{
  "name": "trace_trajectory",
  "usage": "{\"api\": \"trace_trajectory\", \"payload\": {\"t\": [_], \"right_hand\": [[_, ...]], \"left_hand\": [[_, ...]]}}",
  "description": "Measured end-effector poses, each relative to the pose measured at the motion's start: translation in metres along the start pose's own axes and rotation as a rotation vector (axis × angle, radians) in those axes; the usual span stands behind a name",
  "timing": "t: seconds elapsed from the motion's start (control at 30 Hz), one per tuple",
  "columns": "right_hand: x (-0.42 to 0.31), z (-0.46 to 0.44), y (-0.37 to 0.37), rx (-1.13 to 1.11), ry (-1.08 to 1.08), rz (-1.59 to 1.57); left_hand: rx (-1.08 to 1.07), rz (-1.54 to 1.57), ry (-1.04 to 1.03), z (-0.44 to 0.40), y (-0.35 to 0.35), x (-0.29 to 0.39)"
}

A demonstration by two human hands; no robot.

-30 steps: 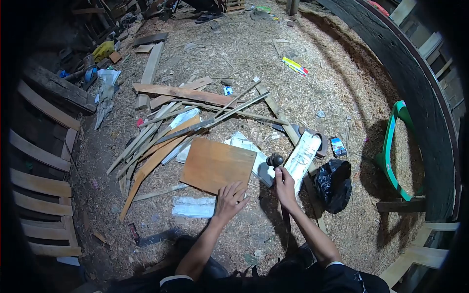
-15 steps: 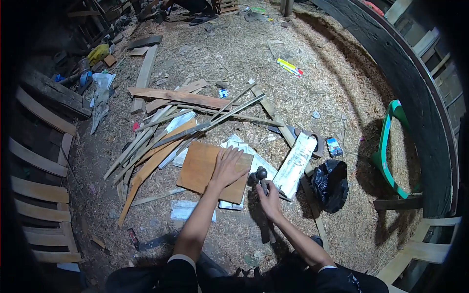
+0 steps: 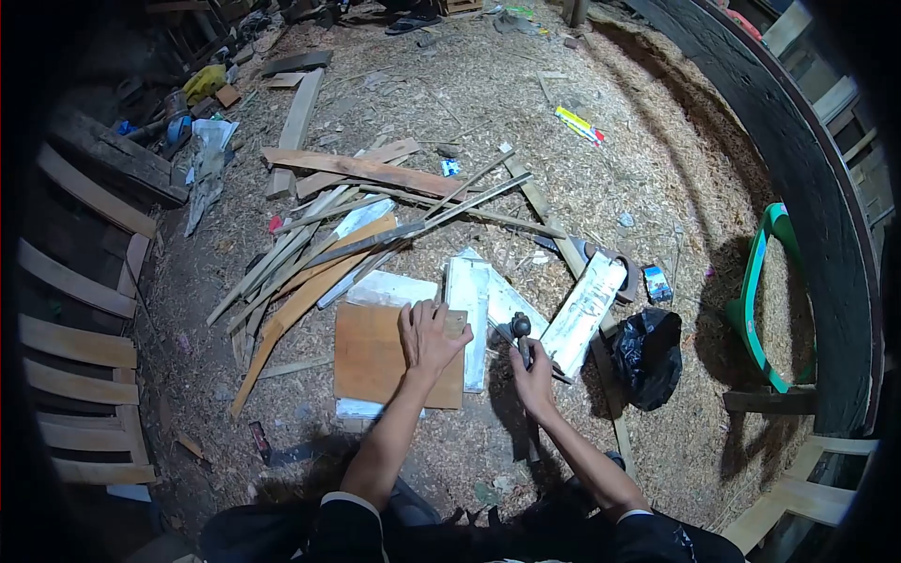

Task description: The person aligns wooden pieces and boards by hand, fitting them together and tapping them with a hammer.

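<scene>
My left hand point(image 3: 430, 340) lies on a square brown wooden board point(image 3: 371, 361), fingers spread over its upper right part. The board rests over white-painted wood pieces; one white strip point(image 3: 466, 328) stands out along its right side. Just right of it, my right hand point(image 3: 533, 377) is closed around a hammer point(image 3: 522, 326). The dark, rounded hammer head points up and away, and the handle runs back below my hand. Beyond the hammer, a white-painted block point(image 3: 584, 314) lies at a slant.
A heap of wooden slats point(image 3: 328, 239) lies ahead on the shavings-covered floor. To the right are a black plastic bag point(image 3: 648, 361), a small blue box point(image 3: 657, 283) and a green plastic frame point(image 3: 751, 300). Slatted wood pieces point(image 3: 80, 342) line the left. A person's foot point(image 3: 413, 23) shows far ahead.
The board has turned and shifted left and toward me under my left hand, uncovering more white wood. The right hand still holds the hammer. The whole view has shifted slightly.
</scene>
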State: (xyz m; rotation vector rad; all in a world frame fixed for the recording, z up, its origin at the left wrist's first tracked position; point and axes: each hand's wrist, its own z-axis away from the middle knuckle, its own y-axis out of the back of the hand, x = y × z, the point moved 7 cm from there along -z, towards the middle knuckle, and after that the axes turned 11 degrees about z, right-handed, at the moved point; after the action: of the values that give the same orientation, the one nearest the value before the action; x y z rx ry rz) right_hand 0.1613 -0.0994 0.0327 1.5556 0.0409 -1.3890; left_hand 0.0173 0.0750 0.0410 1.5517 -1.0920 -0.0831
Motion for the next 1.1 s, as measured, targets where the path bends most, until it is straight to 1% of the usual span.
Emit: {"api": "trace_trajectory", "payload": {"t": [0.07,0.1,0.13,0.2,0.23,0.27,0.33,0.37,0.4,0.47,0.5,0.53,0.57,0.6,0.67,0.73,0.8,0.83,0.9,0.93,0.97,1.0,1.03,1.07,1.1], "right_hand": [[-0.004,0.002,-0.004,-0.02,0.002,-0.013],[-0.008,0.002,-0.007,-0.035,0.02,-0.041],[-0.012,0.002,-0.009,-0.051,0.04,-0.068],[-0.019,0.0,-0.014,-0.052,0.067,-0.074],[-0.023,0.001,-0.018,-0.05,0.083,-0.081],[-0.026,0.001,-0.021,-0.061,0.092,-0.08],[-0.034,0.002,-0.019,-0.037,0.139,-0.029],[-0.034,0.002,-0.02,-0.042,0.145,-0.023],[-0.035,0.002,-0.022,-0.07,0.165,-0.02],[-0.034,0.003,-0.019,-0.098,0.183,-0.005],[-0.037,0.007,-0.016,-0.144,0.163,0.007],[-0.04,0.006,-0.017,-0.186,0.147,0.015],[-0.038,0.006,-0.018,-0.194,0.187,0.018],[-0.038,0.006,-0.017,-0.199,0.181,0.017],[-0.041,0.008,-0.016,-0.226,0.21,0.114],[-0.052,0.013,-0.009,-0.231,0.247,0.139],[-0.066,0.021,-0.005,-0.17,0.411,0.19],[-0.068,0.023,-0.002,-0.171,0.408,0.191],[-0.07,0.029,-0.007,-0.339,0.427,0.318],[-0.07,0.027,-0.006,-0.339,0.425,0.326],[-0.066,0.025,-0.01,-0.41,0.365,0.342],[-0.062,0.024,-0.016,-0.48,0.306,0.354],[-0.063,0.024,-0.016,-0.433,0.302,0.287],[-0.064,0.022,-0.016,-0.439,0.304,0.287],[-0.083,0.021,-0.006,-0.394,0.319,0.263]], "left_hand": [[-0.035,-0.027,0.139,0.015,0.005,-0.013],[-0.106,0.06,0.19,0.022,0.001,-0.02],[-0.101,0.058,0.196,0.03,0.002,-0.022],[-0.146,0.041,-0.084,0.038,0.0,0.001],[-0.146,0.027,-0.139,0.041,0.006,0.01],[-0.139,0.022,-0.128,0.042,0.005,0.009],[-0.051,0.201,0.058,0.038,0.009,-0.002],[-0.123,0.161,0.065,0.04,0.006,-0.003],[-0.116,0.163,0.069,0.041,0.008,-0.009],[-0.179,0.4,0.031,0.045,0.005,-0.014],[-0.177,0.406,0.037,0.049,0.002,-0.017],[-0.179,0.305,-0.083,0.05,0.001,-0.013],[-0.186,0.201,-0.201,0.053,-0.001,-0.01],[-0.192,0.201,-0.197,0.052,0.001,-0.008],[-0.192,0.192,-0.119,0.049,0.004,-0.008],[-0.2,0.227,-0.112,0.057,-0.003,-0.012],[-0.204,0.255,-0.116,0.057,-0.006,-0.017],[-0.224,0.215,-0.121,0.059,-0.009,-0.018],[-0.248,0.186,-0.124,0.063,-0.011,-0.013],[-0.279,0.052,-0.126,0.064,-0.013,-0.01],[-0.311,-0.086,-0.127,0.066,-0.014,-0.007],[-0.311,-0.086,-0.127,0.064,-0.01,-0.004],[-0.328,-0.136,-0.065,0.063,-0.007,-0.003],[-0.344,-0.187,0.0,0.062,-0.007,-0.005],[-0.348,-0.189,0.006,0.061,-0.01,-0.005]]}}
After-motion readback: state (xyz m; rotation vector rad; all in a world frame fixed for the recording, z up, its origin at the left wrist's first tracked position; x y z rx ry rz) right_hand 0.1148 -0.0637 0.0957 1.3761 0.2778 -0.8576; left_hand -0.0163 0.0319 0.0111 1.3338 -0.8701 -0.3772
